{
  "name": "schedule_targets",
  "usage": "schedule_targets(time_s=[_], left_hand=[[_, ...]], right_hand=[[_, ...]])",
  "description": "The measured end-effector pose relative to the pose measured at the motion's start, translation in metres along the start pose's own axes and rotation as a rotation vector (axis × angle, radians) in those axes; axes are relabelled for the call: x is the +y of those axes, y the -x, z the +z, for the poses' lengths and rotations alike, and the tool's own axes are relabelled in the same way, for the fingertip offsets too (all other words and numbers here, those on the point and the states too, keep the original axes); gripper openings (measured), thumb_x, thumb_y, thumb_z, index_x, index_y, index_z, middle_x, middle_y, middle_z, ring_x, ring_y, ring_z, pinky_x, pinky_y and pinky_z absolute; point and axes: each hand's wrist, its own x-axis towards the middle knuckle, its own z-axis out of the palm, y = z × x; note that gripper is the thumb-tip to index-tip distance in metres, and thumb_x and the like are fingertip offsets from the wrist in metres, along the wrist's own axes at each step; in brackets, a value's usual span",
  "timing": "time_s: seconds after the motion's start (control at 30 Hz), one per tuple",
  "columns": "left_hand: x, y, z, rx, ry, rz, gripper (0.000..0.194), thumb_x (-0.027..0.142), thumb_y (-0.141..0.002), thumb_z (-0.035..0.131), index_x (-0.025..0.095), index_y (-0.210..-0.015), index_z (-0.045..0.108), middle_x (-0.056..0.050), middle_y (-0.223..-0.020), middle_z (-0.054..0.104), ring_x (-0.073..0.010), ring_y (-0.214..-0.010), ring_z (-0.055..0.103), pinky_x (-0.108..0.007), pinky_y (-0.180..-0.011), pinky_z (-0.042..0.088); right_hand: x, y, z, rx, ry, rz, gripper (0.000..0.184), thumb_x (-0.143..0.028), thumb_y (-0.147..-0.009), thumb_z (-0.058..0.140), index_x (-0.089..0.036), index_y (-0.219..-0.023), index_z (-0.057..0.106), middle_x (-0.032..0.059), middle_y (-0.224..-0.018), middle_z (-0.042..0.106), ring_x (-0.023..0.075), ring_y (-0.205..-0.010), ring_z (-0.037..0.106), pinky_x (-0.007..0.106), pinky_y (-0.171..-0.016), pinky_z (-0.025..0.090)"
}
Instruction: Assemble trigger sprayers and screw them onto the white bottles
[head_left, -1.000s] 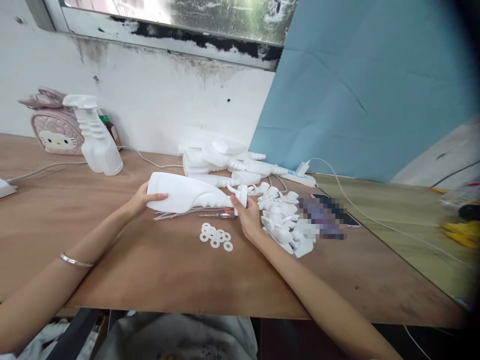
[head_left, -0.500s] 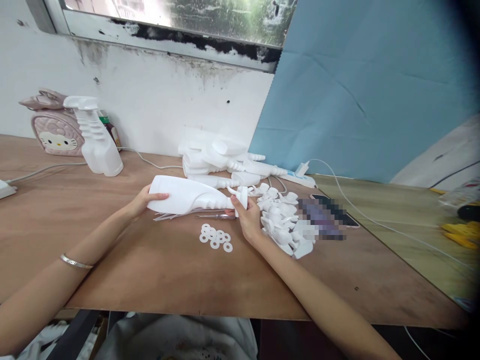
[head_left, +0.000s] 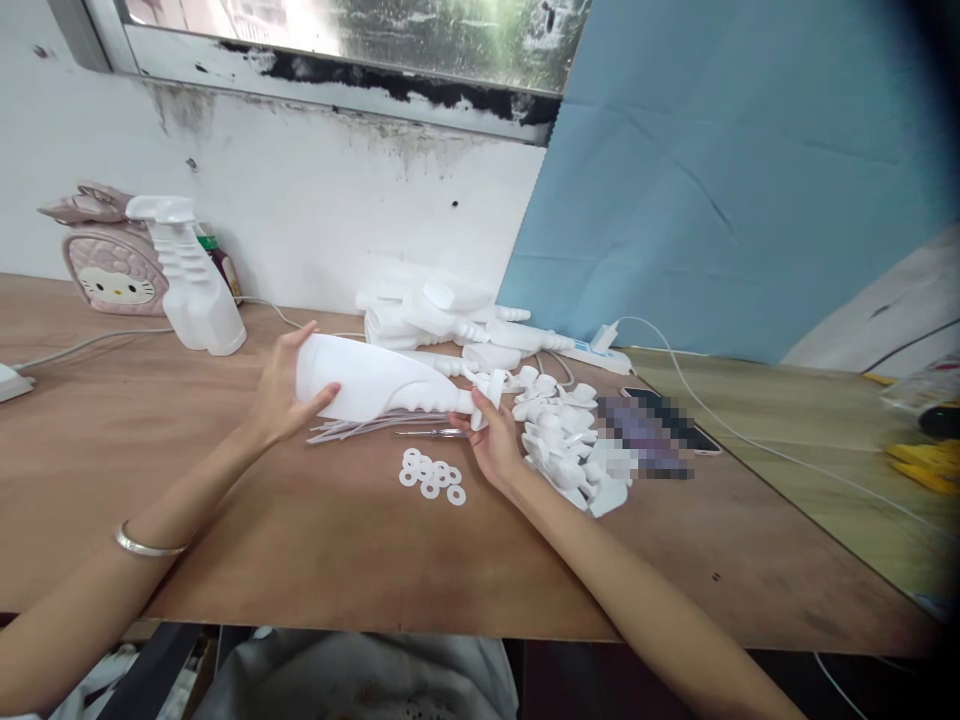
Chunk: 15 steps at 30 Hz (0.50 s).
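Cradling the base of a white plastic bottle (head_left: 367, 383), the left hand (head_left: 281, 390) had its fingers spread wide behind the bottom and its thumb laid across the near side. The right hand (head_left: 493, 440) gripped the ribbed neck end, fingertips pinched around the trigger cap (head_left: 491, 386) fitted there. The bottle lay on its side, lifted just clear of the worktop (head_left: 315, 540), its neck pointing right.

Under it lay a bundle of thin dip tubes (head_left: 352, 430) and a small screwdriver (head_left: 431, 433); just in front sat a cluster of white washers (head_left: 431, 476). To the right spread a heap of loose trigger caps (head_left: 566, 440), and behind it a stack of more bottles (head_left: 435, 315). A finished spray bottle (head_left: 191, 280) stood upright far left, beside a pink case (head_left: 109, 270).

To my eye, the loose open hold at the base looked the weak point: a hard twist at the cap could have spun the bottle free and dropped it onto the washers, scattering them.
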Motion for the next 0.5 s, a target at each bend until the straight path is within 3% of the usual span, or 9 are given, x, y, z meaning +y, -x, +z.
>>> schedule_targets(time_s=[0.1, 0.2, 0.27, 0.37, 0.5], left_hand=[[0.014, -0.003, -0.009, 0.033, -0.196, 0.199, 0.074, 0.048, -0.069, 0.058, 0.020, -0.130, 0.028, -0.013, -0.131, 0.032, -0.0333, -0.118, 0.032, -0.049, -0.097, 0.026], [0.039, 0.000, -0.003, -0.097, -0.301, 0.371, 0.077, 0.055, -0.067, 0.057, 0.021, -0.131, 0.029, -0.012, -0.135, 0.030, -0.0371, -0.122, 0.025, -0.057, -0.100, 0.007], [0.061, 0.003, 0.008, -0.217, -0.292, 0.409, 0.065, 0.045, -0.077, 0.051, 0.024, -0.133, 0.027, -0.009, -0.136, 0.031, -0.0329, -0.125, 0.022, -0.057, -0.101, -0.002], [0.094, -0.001, 0.027, -0.345, -0.163, 0.383, 0.047, 0.020, -0.087, 0.034, 0.031, -0.132, 0.027, -0.001, -0.133, 0.036, -0.0217, -0.127, 0.023, -0.048, -0.106, 0.000], [0.112, -0.026, 0.033, -0.296, -0.032, 0.317, 0.039, 0.015, -0.084, 0.037, 0.024, -0.121, 0.044, -0.007, -0.121, 0.049, -0.0265, -0.118, 0.038, -0.049, -0.102, 0.016]], right_hand=[[-0.002, 0.005, 0.004, -0.070, -0.060, 0.021, 0.019, -0.029, -0.069, 0.064, -0.017, -0.083, 0.059, -0.0018, -0.078, 0.063, 0.0107, -0.067, 0.060, 0.024, -0.062, 0.055], [-0.003, 0.013, 0.010, -0.111, -0.065, 0.037, 0.020, -0.029, -0.067, 0.065, -0.017, -0.082, 0.058, -0.0012, -0.078, 0.063, 0.0115, -0.065, 0.060, 0.025, -0.061, 0.055], [-0.004, 0.019, 0.016, -0.141, -0.058, 0.064, 0.021, -0.030, -0.067, 0.065, -0.017, -0.082, 0.058, -0.0003, -0.080, 0.064, 0.0129, -0.069, 0.060, 0.027, -0.063, 0.055], [-0.006, 0.028, 0.024, -0.200, 0.009, 0.095, 0.028, -0.035, -0.065, 0.065, -0.019, -0.086, 0.056, 0.0019, -0.086, 0.063, 0.0170, -0.077, 0.060, 0.030, -0.065, 0.054], [-0.011, 0.032, 0.026, -0.268, 0.097, 0.094, 0.045, -0.054, -0.065, 0.058, -0.021, -0.094, 0.052, 0.0053, -0.088, 0.063, 0.0220, -0.082, 0.060, 0.034, -0.063, 0.052]])
